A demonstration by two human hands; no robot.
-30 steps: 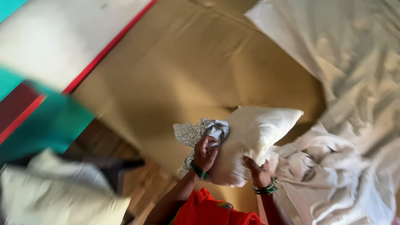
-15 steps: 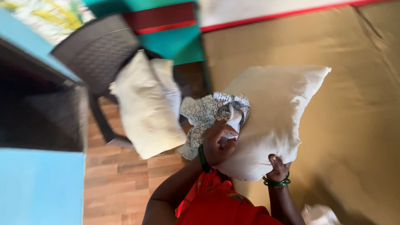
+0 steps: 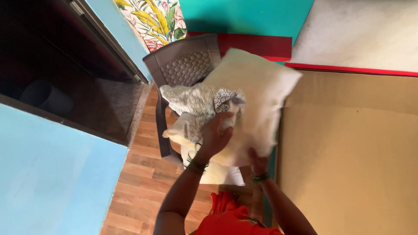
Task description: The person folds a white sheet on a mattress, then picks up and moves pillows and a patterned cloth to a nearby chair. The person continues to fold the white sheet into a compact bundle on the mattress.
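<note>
Cream cotton fills the middle of my view: a plump pillow point(image 3: 257, 95) held up in the air over a dark grey plastic chair point(image 3: 185, 65). A second ago this same pillow hung above the tan mattress; since then the view has swung left, so it now sits above the chair and the wood-plank floor point(image 3: 139, 187), and the tan mattress point(image 3: 352, 161) has slid off to my right. I read that as the pillow being carried away from the bed toward the chair side of the room.

My left hand point(image 3: 215, 137) has its fingers closed on a bunched patterned pillowcase point(image 3: 200, 102), pressing it against the pillow's face. The cloth is thin and crumpled, a pale grey-green print with darker scrollwork, falling in soft folds. My right hand point(image 3: 259, 163) grips the pillow's lower edge, fingers pinched into the fabric. Both wrists carry green bangles.

The pillow looks soft and matte, its corner blurred by motion. Below it, a second pale pillow point(image 3: 209, 169) rests on the chair seat. The chair back has a quilted, dimpled moulding. Behind it stand a teal wall point(image 3: 244, 15), a red strip along its base, and a floral curtain point(image 3: 152, 19).
</note>
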